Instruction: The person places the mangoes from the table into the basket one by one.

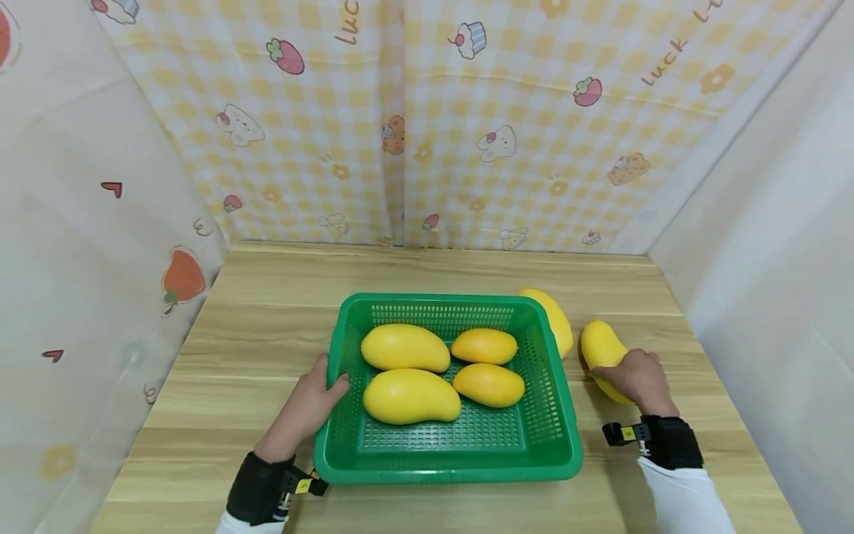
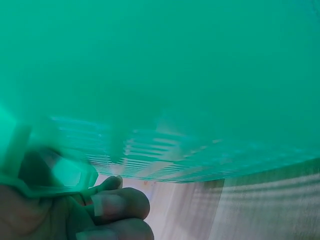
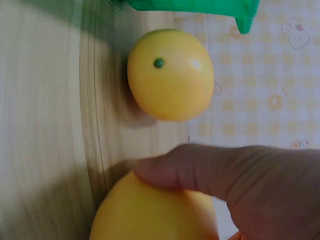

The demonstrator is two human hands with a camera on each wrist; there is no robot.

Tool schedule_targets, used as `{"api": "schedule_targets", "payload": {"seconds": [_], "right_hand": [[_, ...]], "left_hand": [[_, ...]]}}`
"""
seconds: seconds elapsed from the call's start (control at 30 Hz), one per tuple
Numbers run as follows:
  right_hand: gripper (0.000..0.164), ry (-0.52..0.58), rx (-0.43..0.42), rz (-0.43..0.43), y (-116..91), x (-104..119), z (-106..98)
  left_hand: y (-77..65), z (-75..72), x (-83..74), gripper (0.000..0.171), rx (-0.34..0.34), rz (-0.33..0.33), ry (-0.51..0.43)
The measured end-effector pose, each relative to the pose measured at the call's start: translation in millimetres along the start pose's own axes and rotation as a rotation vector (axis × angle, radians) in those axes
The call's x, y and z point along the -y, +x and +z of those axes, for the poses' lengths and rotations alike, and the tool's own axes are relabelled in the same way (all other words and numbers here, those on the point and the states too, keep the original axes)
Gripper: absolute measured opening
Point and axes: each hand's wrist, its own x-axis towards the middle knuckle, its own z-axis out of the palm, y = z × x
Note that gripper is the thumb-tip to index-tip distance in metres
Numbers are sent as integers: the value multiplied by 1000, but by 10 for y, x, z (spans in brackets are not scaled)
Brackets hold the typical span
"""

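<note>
A green plastic basket (image 1: 440,475) with mesh walls stands mid-table, holding two larger yellow mangoes (image 1: 411,397) and two smaller orange-yellow mangoes (image 1: 489,385). My left hand (image 1: 308,404) grips its left rim, thumb over the edge; in the left wrist view the curled fingers (image 2: 122,205) show under the rim. To the right of the basket, my right hand (image 1: 637,380) holds another yellow mango (image 1: 603,345) that lies slanted on the table. The right wrist view shows the thumb (image 3: 165,170) pressed on this mango (image 3: 150,215); the other fingers are mostly hidden.
One more yellow mango (image 1: 555,326), partly hidden behind the basket's right rim, sits between the basket and my right hand; its green stem spot shows in the right wrist view. The wooden table (image 1: 267,297) meets a yellow checked cloth (image 1: 440,185) at the back and pale cloths at both sides.
</note>
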Motion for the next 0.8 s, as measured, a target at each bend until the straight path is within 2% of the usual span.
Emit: {"api": "schedule_targets", "payload": {"seconds": [0.17,0.4,0.53,0.67,0.8], "right_hand": [[56,27,-10,-17,-90,-41,-140],[78,62,-153,-129,-308,156,-404],[70,55,-211,-206,-416,283,-497],[65,42,-207,-259,-515,391,-555],[70,42,-198,-297,-641,495,-599]], "left_hand": [[9,21,-8,37,1,13,5],[2,9,-3,36,-7,1,17],[-3,-1,5,37,-2,2,-6],[-5,-4,10,39,-2,6,-21],[-1,5,14,38,-2,2,-14]]}}
